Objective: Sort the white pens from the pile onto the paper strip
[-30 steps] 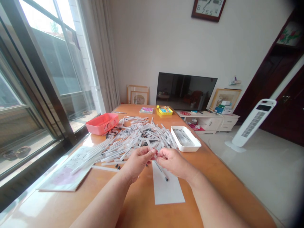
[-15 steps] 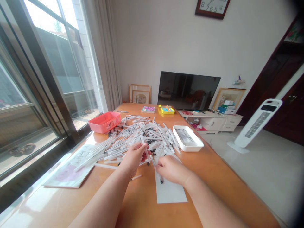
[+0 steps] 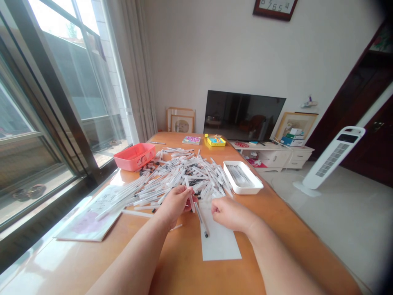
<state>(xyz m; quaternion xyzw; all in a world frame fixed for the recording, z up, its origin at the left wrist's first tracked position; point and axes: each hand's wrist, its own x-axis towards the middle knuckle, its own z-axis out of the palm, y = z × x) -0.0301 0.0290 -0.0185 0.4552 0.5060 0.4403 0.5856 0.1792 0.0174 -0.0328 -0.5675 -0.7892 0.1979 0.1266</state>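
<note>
My left hand (image 3: pixel 179 200) pinches a white translucent pen barrel (image 3: pixel 189 196), which slants up out of the fingers. Just to its right, a pen with a black end (image 3: pixel 202 221) lies slanted over a white sheet of paper (image 3: pixel 221 248); its upper end comes close to my left fingers. Above the sheet's right side, my right hand (image 3: pixel 229 213) is closed with curled fingers, apart from that pen; whatever may be inside is hidden. Beyond both hands spreads a big heap of white pen barrels and black parts (image 3: pixel 175 176).
A red basket (image 3: pixel 135 157) stands left of the heap. At right is a white tray (image 3: pixel 247 184) holding thin pen pieces. A booklet (image 3: pixel 89 221) lies at left under some long barrels. Farther back are a book (image 3: pixel 191 140) and a yellow box (image 3: pixel 215 141).
My right hand has moved right, away from the black-ended pen on the paper. My left hand stays nearly in place, still holding the barrel. The view has tilted slightly.
</note>
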